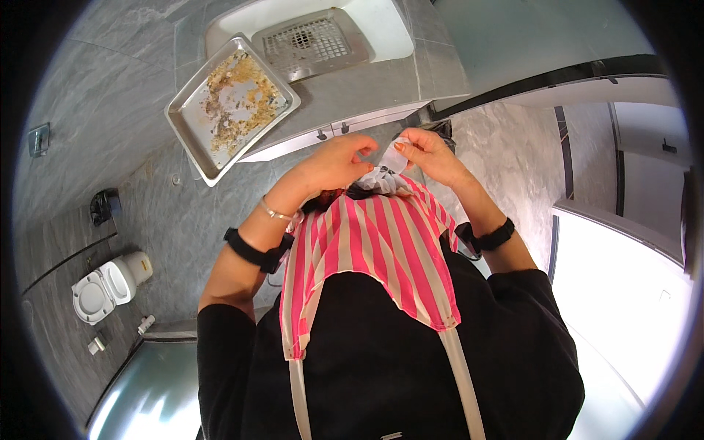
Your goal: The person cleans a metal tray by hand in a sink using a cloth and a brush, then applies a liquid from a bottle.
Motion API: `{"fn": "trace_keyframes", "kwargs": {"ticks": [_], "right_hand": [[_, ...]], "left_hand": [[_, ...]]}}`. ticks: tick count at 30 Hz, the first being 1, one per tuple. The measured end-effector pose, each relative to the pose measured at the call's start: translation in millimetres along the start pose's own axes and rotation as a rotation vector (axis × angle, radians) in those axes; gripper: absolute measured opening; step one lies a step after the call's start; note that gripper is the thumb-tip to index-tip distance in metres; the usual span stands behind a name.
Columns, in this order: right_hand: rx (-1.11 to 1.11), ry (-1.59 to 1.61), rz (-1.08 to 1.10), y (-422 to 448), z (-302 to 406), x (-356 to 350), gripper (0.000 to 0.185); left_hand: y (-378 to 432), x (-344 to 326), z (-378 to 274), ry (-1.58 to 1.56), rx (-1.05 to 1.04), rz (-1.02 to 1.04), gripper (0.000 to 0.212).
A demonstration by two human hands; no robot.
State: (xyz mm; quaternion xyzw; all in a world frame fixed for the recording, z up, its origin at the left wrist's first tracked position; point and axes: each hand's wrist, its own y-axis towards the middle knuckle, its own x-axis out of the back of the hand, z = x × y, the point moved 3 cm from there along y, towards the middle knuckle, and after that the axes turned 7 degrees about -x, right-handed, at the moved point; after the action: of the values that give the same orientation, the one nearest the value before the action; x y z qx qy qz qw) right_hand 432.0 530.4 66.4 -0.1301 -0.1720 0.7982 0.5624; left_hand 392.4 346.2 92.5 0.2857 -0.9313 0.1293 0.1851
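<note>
My left hand (344,159) is raised before the apron, its fingers curled and apart beside a bunched pale cloth or plastic (380,180); whether it grips anything is unclear. Between thumb and fingers, my right hand (426,154) pinches a thin white translucent piece (395,158). Below both hands hangs a pink and cream striped apron (374,236), worn over a black shirt. Up and left of the hands, a metal tray (181,113) bears yellowish-brown, crumbly residue (242,93). It rests tilted on the counter corner, partly over the sink's edge.
A white sink (388,27) with a metal drain grid (330,41) is set in a grey stone counter (368,85) with cabinet doors beneath. A black bag (443,132) stands beyond my right hand. At the far left are a toilet (96,297) and another black bag (100,208).
</note>
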Motion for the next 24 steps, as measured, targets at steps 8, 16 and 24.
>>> {"fn": "trace_keyframes", "kwargs": {"ticks": [8, 16, 24], "right_hand": [[0.031, -0.113, -0.022, -5.9, -25.1, 24.4, 0.017], [0.048, -0.407, 0.051, -11.7, -41.7, 20.2, 0.02], [0.114, -0.218, 0.191, 13.1, -11.6, -2.4, 0.032]], "left_hand": [[27.0, -42.1, 25.2, 0.074, 0.021, 0.132, 0.019], [22.2, -37.1, 38.3, -0.14, 0.102, -0.055, 0.007], [19.7, -20.9, 14.1, -0.382, 0.132, -0.137, 0.007]]}}
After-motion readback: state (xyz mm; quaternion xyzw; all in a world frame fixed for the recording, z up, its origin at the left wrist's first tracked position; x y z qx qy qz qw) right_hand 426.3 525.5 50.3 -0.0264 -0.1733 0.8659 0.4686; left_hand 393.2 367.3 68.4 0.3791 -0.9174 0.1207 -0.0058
